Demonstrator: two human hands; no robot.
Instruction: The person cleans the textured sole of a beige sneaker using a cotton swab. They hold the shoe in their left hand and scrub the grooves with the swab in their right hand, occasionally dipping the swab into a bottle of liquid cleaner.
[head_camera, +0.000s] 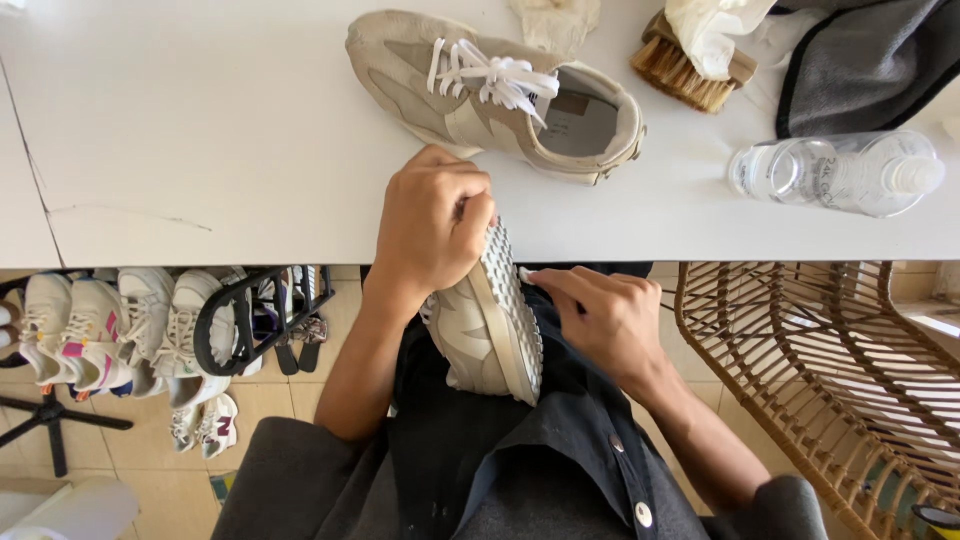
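Note:
A beige sneaker (490, 325) rests on my lap, turned on its side with its studded sole facing right. My left hand (432, 222) grips its upper end near the table edge. My right hand (600, 315) is against the sole's edge, fingertips pinched at a small spot there; whether it holds anything is hidden. The matching beige sneaker (495, 95) with white laces lies on the white table (200, 130) just beyond my left hand.
On the table's right stand a wooden brush (685, 70) with a white cloth (715, 30) over it, a grey towel (870, 60) and a clear bottle (840, 172) lying down. A wicker chair (800, 370) is at right. Several sneakers (110, 330) sit on the floor at left.

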